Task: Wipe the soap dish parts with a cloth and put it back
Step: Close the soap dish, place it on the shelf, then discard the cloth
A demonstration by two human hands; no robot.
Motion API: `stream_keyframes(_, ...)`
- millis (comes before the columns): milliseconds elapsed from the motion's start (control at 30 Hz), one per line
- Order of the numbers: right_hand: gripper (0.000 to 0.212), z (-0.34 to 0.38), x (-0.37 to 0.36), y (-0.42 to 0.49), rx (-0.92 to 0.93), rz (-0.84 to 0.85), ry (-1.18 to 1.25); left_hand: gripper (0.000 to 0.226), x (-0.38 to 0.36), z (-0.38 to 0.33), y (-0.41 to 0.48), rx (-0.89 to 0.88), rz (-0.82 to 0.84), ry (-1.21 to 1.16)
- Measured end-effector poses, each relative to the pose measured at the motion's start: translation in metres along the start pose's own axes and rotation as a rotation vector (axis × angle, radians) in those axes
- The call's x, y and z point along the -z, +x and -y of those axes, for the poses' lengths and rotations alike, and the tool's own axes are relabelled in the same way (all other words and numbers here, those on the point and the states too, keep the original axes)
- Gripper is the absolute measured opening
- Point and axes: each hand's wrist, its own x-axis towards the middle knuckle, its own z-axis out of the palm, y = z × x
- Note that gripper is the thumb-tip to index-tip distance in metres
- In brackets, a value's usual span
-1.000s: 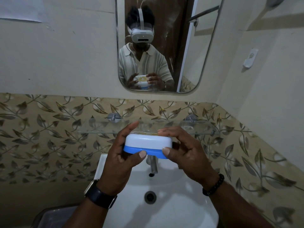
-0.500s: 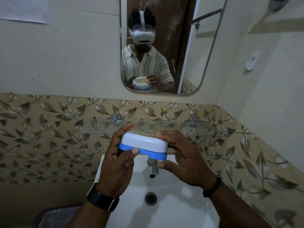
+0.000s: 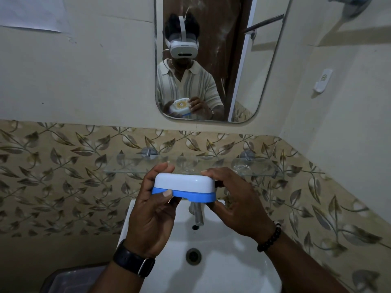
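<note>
The soap dish (image 3: 183, 185) has a white upper part seated on a blue lower part. I hold it in both hands above the white sink (image 3: 222, 269), just in front of the glass shelf (image 3: 127, 166). My left hand (image 3: 151, 212) grips its left end, thumb on the blue rim. My right hand (image 3: 234, 206) holds its right end, fingers over the top and thumb underneath. The dish tilts away from me. The mirror (image 3: 211, 60) shows a yellowish soap lying in its open top. No cloth is in view.
A chrome tap (image 3: 196, 214) stands behind the dish, and the drain (image 3: 193, 256) lies below it. A dark bin with a clear lid (image 3: 69, 282) sits at lower left. A white wall hook (image 3: 322, 81) hangs on the right wall.
The dish has tilted further away from me, its top turning toward the mirror. My left thumb has settled on the blue rim and my right thumb has slid under the right end.
</note>
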Motion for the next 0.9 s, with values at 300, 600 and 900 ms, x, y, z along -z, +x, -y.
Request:
stream_keyframes(300, 0.041, -0.001, 0.002, -0.001, 0.022, -0.032, 0.002, 0.054, 0.003, 0.004, 0.000, -0.066, 0.027, 0.122)
stream_keyframes(600, 0.052, -0.007, 0.004, -0.007, -0.002, 0.008, 0.015, 0.039, 0.010, 0.012, 0.013, -0.240, 0.042, 0.494)
stream_keyframes(900, 0.043, -0.053, 0.004, 0.020, -0.111, -0.053, -0.079, 0.050, 0.013, 0.022, 0.077, -0.342, 0.196, 0.989)
